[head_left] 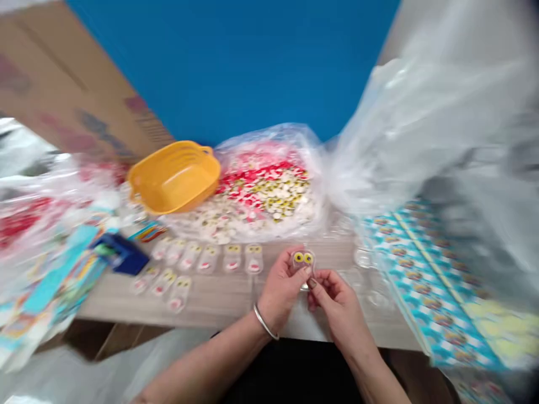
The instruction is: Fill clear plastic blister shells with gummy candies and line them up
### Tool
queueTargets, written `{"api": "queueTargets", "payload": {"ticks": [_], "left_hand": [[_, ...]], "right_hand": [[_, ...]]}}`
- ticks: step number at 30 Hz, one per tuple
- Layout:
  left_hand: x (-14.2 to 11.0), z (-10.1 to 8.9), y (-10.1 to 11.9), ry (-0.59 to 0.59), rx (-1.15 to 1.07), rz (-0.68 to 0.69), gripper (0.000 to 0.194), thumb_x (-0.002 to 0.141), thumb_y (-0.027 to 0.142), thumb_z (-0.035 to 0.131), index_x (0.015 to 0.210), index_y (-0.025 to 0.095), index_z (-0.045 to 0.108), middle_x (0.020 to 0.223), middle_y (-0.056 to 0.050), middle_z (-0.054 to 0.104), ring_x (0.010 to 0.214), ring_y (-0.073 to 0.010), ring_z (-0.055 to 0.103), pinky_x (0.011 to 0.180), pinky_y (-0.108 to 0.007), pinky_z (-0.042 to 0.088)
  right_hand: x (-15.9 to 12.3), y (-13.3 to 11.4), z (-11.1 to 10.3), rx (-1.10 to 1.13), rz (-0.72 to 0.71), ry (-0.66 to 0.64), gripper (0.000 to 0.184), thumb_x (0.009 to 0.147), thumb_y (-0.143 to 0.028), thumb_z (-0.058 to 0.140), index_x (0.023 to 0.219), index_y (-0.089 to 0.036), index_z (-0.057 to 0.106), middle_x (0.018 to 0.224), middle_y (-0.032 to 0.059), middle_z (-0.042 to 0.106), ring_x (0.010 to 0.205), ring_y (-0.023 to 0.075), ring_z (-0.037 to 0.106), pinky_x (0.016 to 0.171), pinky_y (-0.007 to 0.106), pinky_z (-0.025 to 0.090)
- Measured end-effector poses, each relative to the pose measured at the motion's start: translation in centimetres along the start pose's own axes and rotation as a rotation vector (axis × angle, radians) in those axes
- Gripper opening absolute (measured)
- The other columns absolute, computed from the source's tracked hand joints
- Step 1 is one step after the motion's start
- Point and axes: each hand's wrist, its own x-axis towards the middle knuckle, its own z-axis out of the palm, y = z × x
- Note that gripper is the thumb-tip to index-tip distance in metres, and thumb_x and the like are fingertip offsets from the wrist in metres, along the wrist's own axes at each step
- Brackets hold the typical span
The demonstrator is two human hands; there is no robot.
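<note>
Close to the table's front edge, my left hand (283, 286) grips a small clear plastic blister (309, 256) showing two yellow googly eyes. A silver bangle circles that wrist. My right hand (334, 294) pinches the lower end of the same blister with thumb and fingers; whatever lies under the fingertips is hidden. To the left, several similar clear blisters (232, 258) with yellow eyes and red mouths lie in two rows. Behind them spreads an open clear bag (290, 221) full of small red, yellow and white pieces.
A yellow basket (177, 177) stands behind the rows. A blue tape dispenser (120, 253) and printed cards (54, 275) are at left. Printed card sheets (421, 280) and a large plastic bag (421, 123) occupy the right. A blue panel (244, 62) and cardboard box (76, 84) stand behind.
</note>
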Motion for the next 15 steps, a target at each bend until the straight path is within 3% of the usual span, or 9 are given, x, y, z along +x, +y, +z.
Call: {"api": "queueTargets", "payload": {"ticks": [5,9,12,15], "left_hand": [[-5.6,-10.8,3.0,0.282,0.327,0.035,0.040,0.074,0.021,0.074,0.113,0.019,0.064,0.089,-0.002,0.069,0.078,-0.0143,0.062,0.071,-0.026,0.050],[-8.4,-18.5,4.0,0.526,0.599,0.117,0.046,0.071,0.021,0.075,0.114,0.019,0.059,0.074,0.003,0.062,0.070,-0.0150,0.061,0.067,-0.028,0.049],[-8.5,-21.3,4.0,0.579,0.782,0.156,0.044,0.070,0.022,0.074,0.112,0.020,0.059,0.071,0.005,0.060,0.066,-0.0157,0.060,0.068,-0.030,0.047],[-8.1,-21.7,4.2,0.608,1.037,0.208,0.042,0.073,0.021,0.071,0.114,0.021,0.062,0.082,0.000,0.063,0.073,-0.0192,0.062,0.074,-0.034,0.048]], "right_hand": [[-1.1,2.6,6.6,-0.168,0.170,-0.369,0.035,0.080,-0.047,0.073,0.099,-0.019,0.066,0.086,0.0055,0.070,0.070,0.0183,0.065,0.061,0.031,0.054],[-1.3,2.8,9.3,-0.297,0.118,-0.501,0.032,0.082,-0.045,0.069,0.101,-0.020,0.067,0.088,0.0057,0.070,0.073,0.0188,0.064,0.065,0.032,0.054],[-1.5,2.6,9.8,-0.357,0.090,-0.518,0.026,0.084,-0.043,0.066,0.097,-0.020,0.067,0.080,0.0031,0.067,0.069,0.0176,0.061,0.063,0.031,0.052],[-1.8,2.7,9.6,-0.429,0.070,-0.537,0.020,0.086,-0.038,0.063,0.095,-0.021,0.066,0.075,0.0012,0.065,0.069,0.0171,0.060,0.064,0.030,0.051]]}}
